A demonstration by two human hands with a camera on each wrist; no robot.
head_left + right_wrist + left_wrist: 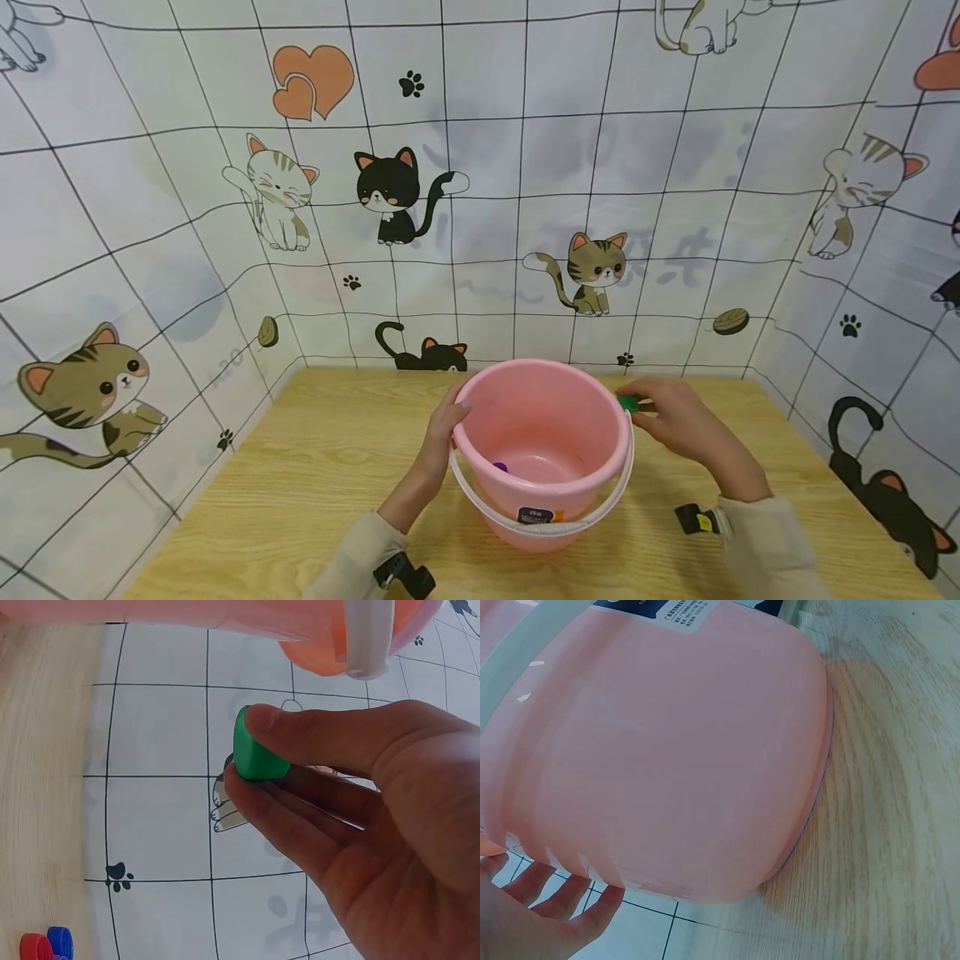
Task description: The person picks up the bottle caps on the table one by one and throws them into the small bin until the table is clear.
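Observation:
A pink bucket stands on the table with its white handle hanging down over the front. My left hand holds the bucket's left rim, thumb at the lip. In the left wrist view, the fingertips of that hand lie against the bucket's outer side. Beside the right rim, my right hand pinches a small smooth green piece between thumb and fingers, outside the bucket. Deep inside the bucket a small purple thing shows, partly hidden by the near rim.
A red ring-like piece and a blue one lie on the table in the right wrist view, low at the left. The wooden table meets a cat-patterned cloth at the back and sides.

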